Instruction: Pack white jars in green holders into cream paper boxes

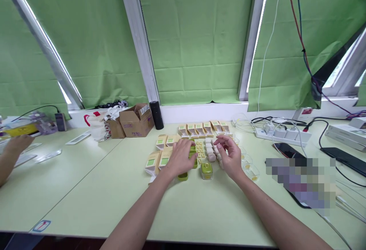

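Apparently selecting beyond the surface's (223, 212) near edge with left hand (180, 155) (grip unclear) at trays (183, 177) and right hand (229, 155) (grip apart) by white pieces (211, 157), likely needing precise pinching.

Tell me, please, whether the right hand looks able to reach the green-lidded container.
Probably yes: the right hand is close by, and nothing covers the green-lidded container from above.

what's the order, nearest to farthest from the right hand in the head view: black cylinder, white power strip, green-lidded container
1. Green-lidded container, just left of the right hand
2. White power strip, off to the right
3. Black cylinder, far back on the left
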A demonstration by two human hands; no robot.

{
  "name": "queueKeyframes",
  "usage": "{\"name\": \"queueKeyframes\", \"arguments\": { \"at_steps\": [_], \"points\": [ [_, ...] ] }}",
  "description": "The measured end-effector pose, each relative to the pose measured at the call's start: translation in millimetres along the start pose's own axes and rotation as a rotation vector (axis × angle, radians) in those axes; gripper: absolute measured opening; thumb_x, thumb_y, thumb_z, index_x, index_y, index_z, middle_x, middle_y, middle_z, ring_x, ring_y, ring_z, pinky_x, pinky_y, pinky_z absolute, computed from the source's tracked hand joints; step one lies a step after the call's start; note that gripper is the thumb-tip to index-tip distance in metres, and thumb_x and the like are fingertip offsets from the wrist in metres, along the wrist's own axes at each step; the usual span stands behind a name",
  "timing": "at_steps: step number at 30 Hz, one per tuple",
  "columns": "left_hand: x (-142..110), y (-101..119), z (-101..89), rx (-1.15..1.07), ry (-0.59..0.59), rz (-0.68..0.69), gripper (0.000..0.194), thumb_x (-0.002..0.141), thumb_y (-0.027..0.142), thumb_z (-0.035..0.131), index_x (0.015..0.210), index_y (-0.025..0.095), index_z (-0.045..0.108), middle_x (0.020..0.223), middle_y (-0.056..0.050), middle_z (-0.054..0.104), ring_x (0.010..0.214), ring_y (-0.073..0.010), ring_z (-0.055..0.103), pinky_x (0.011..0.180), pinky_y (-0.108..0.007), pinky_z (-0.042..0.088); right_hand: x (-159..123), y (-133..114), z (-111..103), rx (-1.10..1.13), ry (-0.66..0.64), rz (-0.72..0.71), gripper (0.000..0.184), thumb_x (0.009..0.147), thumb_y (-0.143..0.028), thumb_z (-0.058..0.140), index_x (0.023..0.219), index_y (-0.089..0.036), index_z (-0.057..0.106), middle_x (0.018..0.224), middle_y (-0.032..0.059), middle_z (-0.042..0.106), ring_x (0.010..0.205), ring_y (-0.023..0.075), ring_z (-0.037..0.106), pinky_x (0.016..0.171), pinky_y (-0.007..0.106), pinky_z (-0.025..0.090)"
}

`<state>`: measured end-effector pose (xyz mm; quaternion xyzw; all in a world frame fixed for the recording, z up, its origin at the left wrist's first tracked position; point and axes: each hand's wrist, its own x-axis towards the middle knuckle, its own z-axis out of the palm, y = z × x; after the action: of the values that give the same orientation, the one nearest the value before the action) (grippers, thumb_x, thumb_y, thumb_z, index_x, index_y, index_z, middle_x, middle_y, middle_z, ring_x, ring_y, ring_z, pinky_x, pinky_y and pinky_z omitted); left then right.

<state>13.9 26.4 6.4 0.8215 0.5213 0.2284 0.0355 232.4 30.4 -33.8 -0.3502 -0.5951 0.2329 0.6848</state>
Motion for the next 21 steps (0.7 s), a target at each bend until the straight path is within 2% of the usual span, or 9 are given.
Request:
{"name": "queueKeyframes", "arguments": {
  "at_steps": [3,5,8,11,15,18,21],
  "points": [
    [22.6,-17.0,-11.4,0.150,0.031,-0.106,0.032,0.098,0.028,0.050,0.127,0.022,0.062,0.130,-0.012,0.068,0.127,-0.0326,0.056,0.107,-0.050,0.040,-2.0,0.9,1.2,-0.007,-0.020,-0.002,0.023,0.100,-0.036,0.062,0.119,-0.025,0.066,0.098,0.0060,0.073,0.089,0.0229,0.067,0.076,0.037,0.050],
    [41.6,-28.8,-16.8,0.287,-0.047,-0.200,0.041,0.094,0.025,0.051,0.133,0.022,0.063,0.133,-0.014,0.066,0.129,-0.0343,0.054,0.106,-0.049,0.040,-3.3,1.7,2.2,-0.018,-0.029,-0.005,0.022,0.100,-0.036,0.061,0.119,-0.025,0.067,0.096,0.0055,0.073,0.086,0.0220,0.066,0.074,0.036,0.050],
    [72.4,-47.0,-18.0,0.329,-0.102,-0.257,0.049,0.085,0.023,0.059,0.133,0.019,0.066,0.132,-0.019,0.066,0.129,-0.0387,0.052,0.104,-0.050,0.039,-4.9,2.1,3.1,-0.040,-0.044,-0.006,0.022,0.101,-0.036,0.060,0.118,-0.025,0.067,0.095,0.0048,0.073,0.080,0.0204,0.064,0.072,0.035,0.049],
    [99.0,-64.4,-10.7,0.343,-0.158,-0.316,0.052,0.077,0.025,0.064,0.129,0.022,0.070,0.130,-0.019,0.066,0.131,-0.0418,0.049,0.102,-0.052,0.039,-5.9,1.1,3.5,-0.060,-0.055,-0.008,0.022,0.100,-0.036,0.060,0.118,-0.025,0.067,0.094,0.0046,0.073,0.080,0.0203,0.064,0.072,0.035,0.049],
    [121.0,-83.8,3.8,0.323,-0.240,-0.397,0.059,0.072,0.031,0.066,0.131,0.028,0.069,0.127,-0.016,0.069,0.130,-0.0428,0.049,0.100,-0.053,0.041,-6.9,-2.2,4.2,-0.074,-0.065,-0.017,0.021,0.100,-0.035,0.059,0.117,-0.025,0.067,0.093,0.0044,0.074,0.080,0.0205,0.064,0.072,0.035,0.049],
    [130.7,-92.9,13.4,0.306,-0.276,-0.423,0.054,0.070,0.036,0.067,0.123,0.030,0.073,0.122,-0.014,0.073,0.134,-0.0439,0.047,0.103,-0.055,0.039,-7.4,-4.7,5.0,-0.081,-0.075,-0.022,0.022,0.100,-0.035,0.059,0.117,-0.025,0.067,0.093,0.0043,0.074,0.081,0.0208,0.065,0.073,0.035,0.049],
    [138.2,-96.6,22.9,0.291,-0.291,-0.419,0.041,0.069,0.037,0.068,0.107,0.027,0.077,0.116,-0.014,0.075,0.134,-0.0440,0.047,0.106,-0.056,0.036,-7.8,-5.9,5.7,-0.088,-0.085,-0.023,0.022,0.100,-0.036,0.059,0.118,-0.025,0.067,0.094,0.0047,0.074,0.081,0.0212,0.064,0.073,0.035,0.049]
  ]
}}
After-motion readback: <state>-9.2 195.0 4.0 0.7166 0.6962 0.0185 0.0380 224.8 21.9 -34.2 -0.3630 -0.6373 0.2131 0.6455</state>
